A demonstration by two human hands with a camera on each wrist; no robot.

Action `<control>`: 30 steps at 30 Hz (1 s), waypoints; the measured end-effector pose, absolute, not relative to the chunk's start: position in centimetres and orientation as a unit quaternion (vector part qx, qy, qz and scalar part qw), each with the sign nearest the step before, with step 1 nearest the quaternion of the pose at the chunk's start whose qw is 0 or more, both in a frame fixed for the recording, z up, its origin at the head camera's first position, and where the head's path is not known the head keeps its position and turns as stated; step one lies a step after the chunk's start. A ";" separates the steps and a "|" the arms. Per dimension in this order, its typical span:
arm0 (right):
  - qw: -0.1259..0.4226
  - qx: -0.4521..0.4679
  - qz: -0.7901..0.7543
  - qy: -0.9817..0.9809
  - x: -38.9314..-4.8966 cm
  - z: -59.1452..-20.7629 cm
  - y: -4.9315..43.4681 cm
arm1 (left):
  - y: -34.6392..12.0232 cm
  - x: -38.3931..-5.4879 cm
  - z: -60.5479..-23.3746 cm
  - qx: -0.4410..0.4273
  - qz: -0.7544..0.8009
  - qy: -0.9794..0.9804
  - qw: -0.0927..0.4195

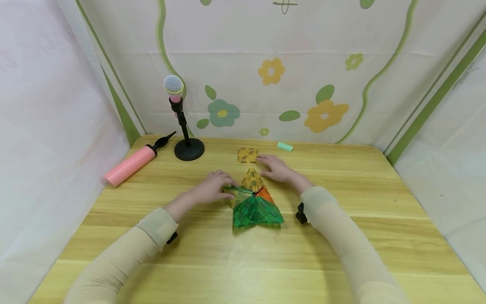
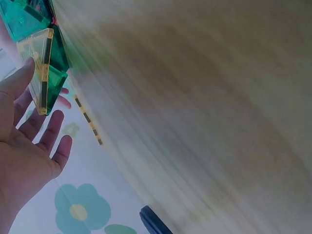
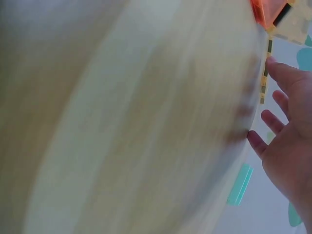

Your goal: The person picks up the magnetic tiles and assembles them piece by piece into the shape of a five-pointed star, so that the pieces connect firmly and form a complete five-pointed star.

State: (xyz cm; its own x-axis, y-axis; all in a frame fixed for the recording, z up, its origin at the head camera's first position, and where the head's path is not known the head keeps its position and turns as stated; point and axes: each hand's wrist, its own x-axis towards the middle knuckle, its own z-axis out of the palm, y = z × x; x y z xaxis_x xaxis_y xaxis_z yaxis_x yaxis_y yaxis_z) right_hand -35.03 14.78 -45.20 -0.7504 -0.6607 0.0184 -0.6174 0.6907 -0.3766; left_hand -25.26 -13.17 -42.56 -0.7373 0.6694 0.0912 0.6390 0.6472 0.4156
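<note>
A structure of see-through magnetic tiles stands mid-table, green at the front, with an orange tile on its right side and a yellow tile at the back. My left hand is at its left side. In the left wrist view, the thumb and fingers pinch a yellow-edged triangular tile against green ones. Behind the structure, a yellow square tile lies flat. My right hand has its fingers loosely extended, their tips right at the square's right edge.
A microphone on a black stand is at the back left, with a pink hand pump lying beside it. A small mint toy brick sits near the back edge. Behind the wooden table hangs a flower-printed cloth.
</note>
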 end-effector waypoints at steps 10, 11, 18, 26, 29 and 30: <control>0.094 -0.321 -0.140 0.932 -34.7 -45.1 14.1 | -13.0 -25.0 -42.8 0.349 0.213 0.912 0.032; 0.093 -0.321 -0.141 0.932 -34.7 -45.1 14.1 | -13.0 -24.9 -42.8 0.347 0.213 0.913 0.032; 0.076 -0.319 -0.149 0.933 -34.6 -45.0 15.1 | -12.9 -24.7 -42.6 0.339 0.219 0.914 0.036; 0.056 -0.324 -0.154 0.932 -34.4 -44.5 16.9 | -12.9 -24.6 -42.7 0.336 0.217 0.916 0.036; 0.052 -0.325 -0.162 0.930 -34.4 -44.7 17.8 | -12.8 -24.5 -42.6 0.335 0.216 0.916 0.034; 0.050 -0.326 -0.164 0.930 -34.4 -44.8 18.1 | -12.8 -24.5 -42.6 0.335 0.215 0.917 0.032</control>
